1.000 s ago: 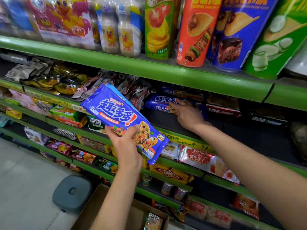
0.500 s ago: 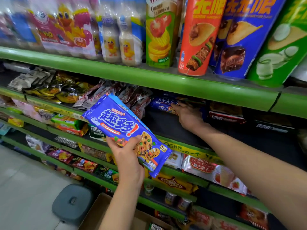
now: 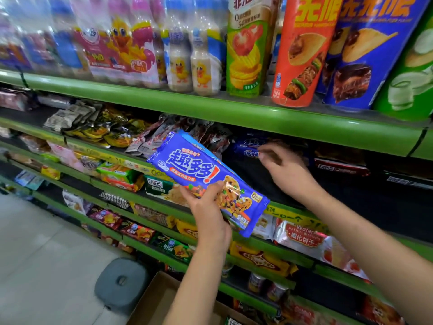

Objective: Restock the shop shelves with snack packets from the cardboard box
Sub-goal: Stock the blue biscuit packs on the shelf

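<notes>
My left hand [image 3: 206, 212] grips a blue cookie packet [image 3: 199, 174] by its lower edge and holds it tilted in front of the second green shelf [image 3: 234, 113]. More blue cookie packets [image 3: 246, 148] lie deep on that shelf. My right hand [image 3: 283, 167] hovers over the dark shelf board just in front of them, fingers loosely spread and holding nothing. The open cardboard box [image 3: 154, 301] stands on the floor at the bottom, mostly behind my left forearm.
Chip tubes [image 3: 302, 50] and drink bottles [image 3: 201, 55] fill the top shelf. Snack packets crowd the shelves to the left and below. A dark stretch of shelf board [image 3: 351, 195] lies right of my right hand. A grey stool [image 3: 120, 281] stands on the floor.
My right hand has drawn back a little from the blue packets at the back of the shelf. The view has tilted slightly down; the held packet stays about where it was.
</notes>
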### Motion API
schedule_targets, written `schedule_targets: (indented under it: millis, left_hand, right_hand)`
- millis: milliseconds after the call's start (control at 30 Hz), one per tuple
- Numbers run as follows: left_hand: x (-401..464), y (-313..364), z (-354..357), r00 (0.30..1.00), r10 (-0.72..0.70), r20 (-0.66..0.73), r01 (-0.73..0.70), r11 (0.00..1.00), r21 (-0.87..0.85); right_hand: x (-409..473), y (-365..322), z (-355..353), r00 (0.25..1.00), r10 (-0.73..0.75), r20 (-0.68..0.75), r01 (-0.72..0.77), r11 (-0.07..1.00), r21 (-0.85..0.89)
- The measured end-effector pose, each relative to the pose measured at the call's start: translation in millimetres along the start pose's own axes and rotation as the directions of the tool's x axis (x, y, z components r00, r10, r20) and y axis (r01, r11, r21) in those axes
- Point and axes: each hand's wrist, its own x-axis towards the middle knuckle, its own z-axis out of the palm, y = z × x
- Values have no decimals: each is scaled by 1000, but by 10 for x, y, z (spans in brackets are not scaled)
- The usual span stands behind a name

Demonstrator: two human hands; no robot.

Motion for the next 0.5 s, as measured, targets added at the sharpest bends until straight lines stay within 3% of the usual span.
schedule_targets:
  millis: [100, 200, 367, 500]
  left_hand:
    - [-3, -25, 56, 1000, 15, 11, -14, 999, -48]
    - [-6, -63, 113, 999, 26, 26, -24, 998, -66]
    - [-51, -77, 208, 995, -6, 100, 15, 996, -92]
    - [-158, 13, 308, 990, -25, 139, 42, 992, -118]
  right_hand:
    - [-483, -303, -50, 984, -61, 168, 41, 992, 121]
    - [-701, -353, -36, 950, -64, 304, 96, 991, -89]
    - [-730, -422, -174, 949, 4, 315, 92, 953, -289]
    - [-757, -557, -337, 961, -120, 251, 228, 857, -463]
